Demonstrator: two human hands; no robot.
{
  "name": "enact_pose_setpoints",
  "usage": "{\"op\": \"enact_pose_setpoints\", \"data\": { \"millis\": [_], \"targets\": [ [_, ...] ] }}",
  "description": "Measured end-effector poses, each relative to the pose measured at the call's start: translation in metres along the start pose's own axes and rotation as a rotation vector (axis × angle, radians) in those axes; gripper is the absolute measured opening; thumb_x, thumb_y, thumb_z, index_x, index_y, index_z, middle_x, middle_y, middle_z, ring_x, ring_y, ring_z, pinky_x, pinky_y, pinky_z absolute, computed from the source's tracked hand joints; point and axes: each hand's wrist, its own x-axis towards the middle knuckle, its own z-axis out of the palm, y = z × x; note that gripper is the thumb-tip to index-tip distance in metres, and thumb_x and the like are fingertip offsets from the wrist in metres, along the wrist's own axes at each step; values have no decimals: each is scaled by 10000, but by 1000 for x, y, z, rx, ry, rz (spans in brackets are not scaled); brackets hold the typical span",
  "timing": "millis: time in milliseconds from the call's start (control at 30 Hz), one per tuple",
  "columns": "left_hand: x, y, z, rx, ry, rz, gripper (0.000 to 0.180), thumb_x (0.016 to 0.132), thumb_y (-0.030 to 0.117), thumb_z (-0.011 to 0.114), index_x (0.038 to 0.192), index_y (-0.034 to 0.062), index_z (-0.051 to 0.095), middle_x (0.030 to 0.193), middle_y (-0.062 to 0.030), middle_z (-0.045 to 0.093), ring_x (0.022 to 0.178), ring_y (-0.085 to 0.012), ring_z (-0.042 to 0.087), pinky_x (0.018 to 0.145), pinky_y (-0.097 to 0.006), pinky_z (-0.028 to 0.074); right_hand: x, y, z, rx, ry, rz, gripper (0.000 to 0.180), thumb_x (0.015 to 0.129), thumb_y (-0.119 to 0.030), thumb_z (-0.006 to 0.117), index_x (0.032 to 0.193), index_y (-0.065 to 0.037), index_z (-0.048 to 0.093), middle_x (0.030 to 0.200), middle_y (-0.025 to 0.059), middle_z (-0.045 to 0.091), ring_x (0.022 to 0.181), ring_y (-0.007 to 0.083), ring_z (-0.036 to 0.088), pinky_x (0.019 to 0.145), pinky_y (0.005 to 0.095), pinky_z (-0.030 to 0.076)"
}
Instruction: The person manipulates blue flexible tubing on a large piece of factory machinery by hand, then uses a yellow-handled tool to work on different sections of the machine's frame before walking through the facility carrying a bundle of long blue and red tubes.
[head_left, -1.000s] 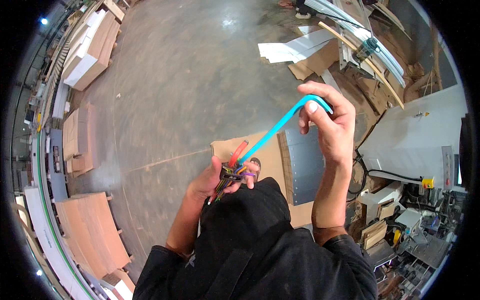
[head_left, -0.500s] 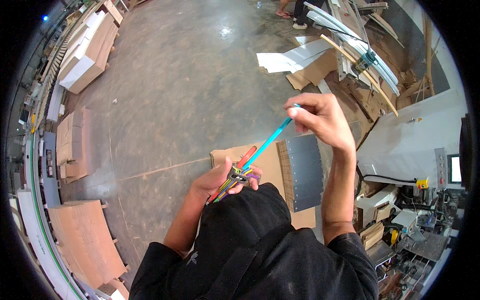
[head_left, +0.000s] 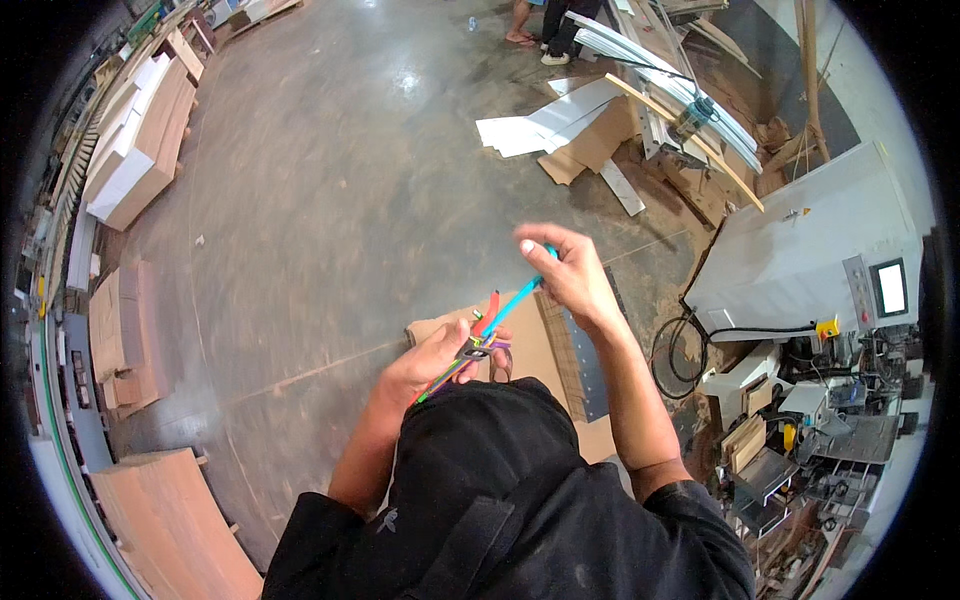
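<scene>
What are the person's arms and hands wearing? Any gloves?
No gloves. The left hand and right hand are both bare, and so are the forearms. A black top with short sleeves covers only the upper arms. No watch, ring or bracelet shows on either wrist or hand.

Bright blue strip [head_left: 512,298], red strip [head_left: 490,306], grey concrete floor [head_left: 330,200], black shirt [head_left: 500,480].

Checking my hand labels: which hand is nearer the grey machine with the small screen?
Right. The right hand, pinching the blue strip, is closer to the grey machine; the left hand holds the coloured bundle farther left.
</scene>
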Motion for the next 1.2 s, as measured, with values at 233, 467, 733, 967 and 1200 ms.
{"op": "enact_pose_setpoints", "data": {
  "millis": [233, 467, 733, 967, 1200],
  "targets": [
    [10, -18, -34, 74, 67, -123, 747, 908, 724, 284, 1099, 48, 537, 859, -76, 633, 539, -82, 474, 461, -201, 372, -24, 20, 55, -408, -171, -199, 433, 960, -360, 521, 1262, -54, 572, 968, 247, 648, 949, 386, 640, 848, 400, 494],
    [51, 2, -61, -298, -74, -220, 785, 916, 707, 272, 1134, 11, 561, 886, -98, 638, 554, -86, 516, 450, -217, 402, 31, 81, 37, -179, -191, -265, 615, 1025, -415, 368, 1471, -2, 273, 1517, 245, 265, 1427, 342, 246, 1150, 388, 222],
    [129, 31, -116, -440, 57, -332, 708, 948, 671, 227, 1150, 64, 529, 891, -148, 637, 542, -146, 529, 470, -259, 437, 131, 68, 22, -54, -451, -174, 738, 975, -529, 438, 1476, -13, 272, 1445, 245, 373, 1229, 326, 494, 1024, 397, 396],
    [206, 45, -160, -381, 78, -366, 688, 945, 683, 199, 1067, 95, 536, 805, -90, 620, 515, -150, 521, 470, -275, 435, 219, 72, -4, 99, -597, 25, 787, 959, -523, 490, 1490, -9, 217, 1470, 242, 328, 1261, 317, 471, 1019, 387, 408],
    [304, 85, -236, -522, 238, -203, 779, 907, 735, 244, 1184, 72, 547, 880, -56, 646, 529, -155, 549, 559, -309, 475, 330, 119, 22, 345, -193, 133, 820, 958, -408, 569, 1501, 8, 117, 1483, 186, 350, 1266, 284, 482, 941, 391, 473]
  ]
}}
